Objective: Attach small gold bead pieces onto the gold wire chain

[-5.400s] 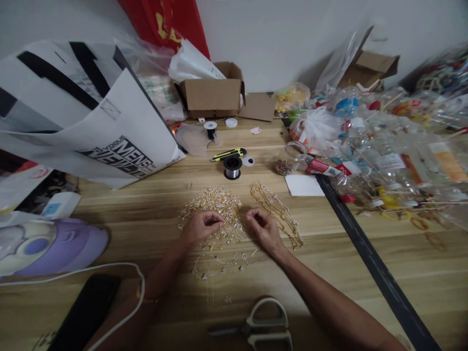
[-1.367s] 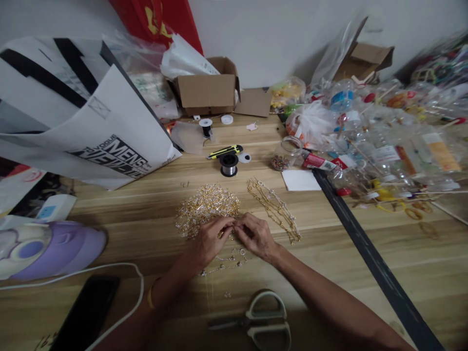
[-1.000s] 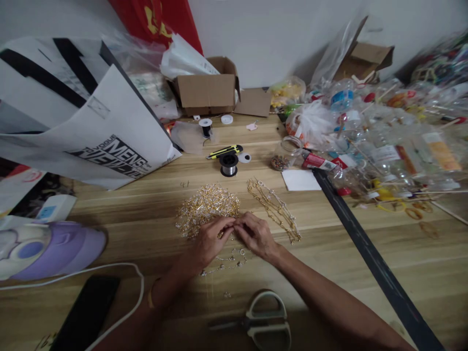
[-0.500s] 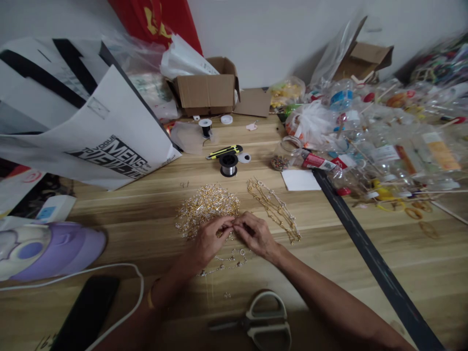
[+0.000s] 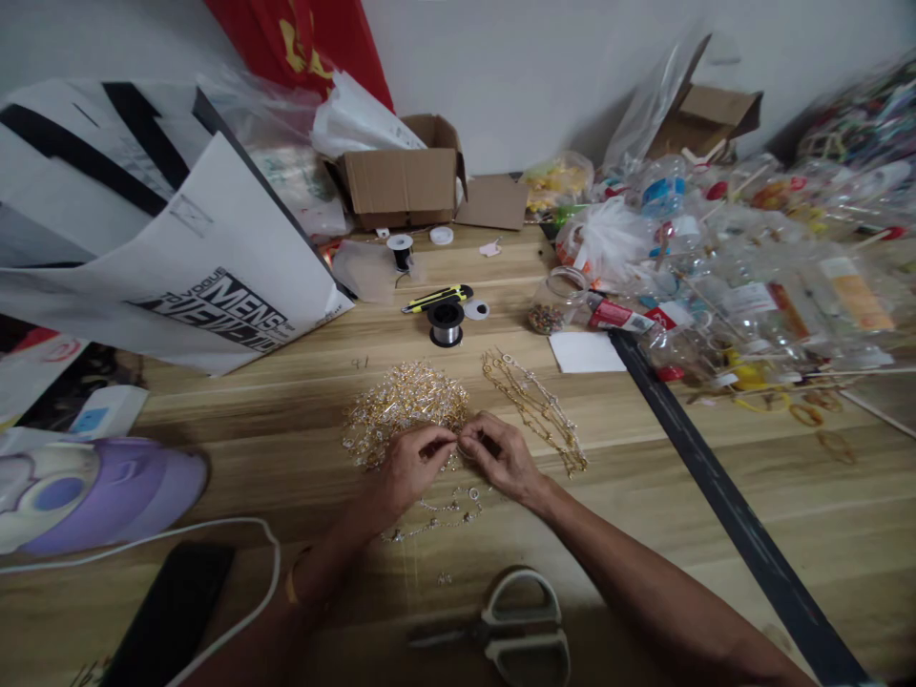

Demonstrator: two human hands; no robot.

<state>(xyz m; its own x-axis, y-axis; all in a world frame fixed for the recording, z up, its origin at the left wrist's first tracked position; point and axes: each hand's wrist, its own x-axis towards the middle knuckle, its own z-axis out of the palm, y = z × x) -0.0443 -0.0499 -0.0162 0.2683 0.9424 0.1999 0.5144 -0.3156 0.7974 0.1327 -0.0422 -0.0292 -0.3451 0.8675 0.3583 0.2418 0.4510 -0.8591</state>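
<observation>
My left hand [image 5: 415,466] and my right hand [image 5: 501,458] meet fingertip to fingertip at the right edge of a heap of gold and silver beaded pieces [image 5: 405,401]. Both pinch at something too small to make out. Just below them a silver beaded chain [image 5: 436,524] lies curved on the wood. Several gold and silver chains [image 5: 536,410] are stretched out slantwise to the right of my right hand. Nearer to me, between my forearms, rest scissors [image 5: 522,625] with pale handles and a tiny cluster of clear beads [image 5: 445,578].
Beyond the heap are a wire spool [image 5: 447,324], a yellow cutter [image 5: 438,298] and a cardboard box [image 5: 402,179]. A white paper bag [image 5: 172,248], purple device [image 5: 121,491] and dark phone [image 5: 168,611] lie left; plastic bottles [image 5: 737,277] crowd the right beside a dark strip [image 5: 716,487].
The fingers of both hands have shifted slightly, with a little more of the right fingertips showing. The beadwork lies as before, and the view has moved very slightly.
</observation>
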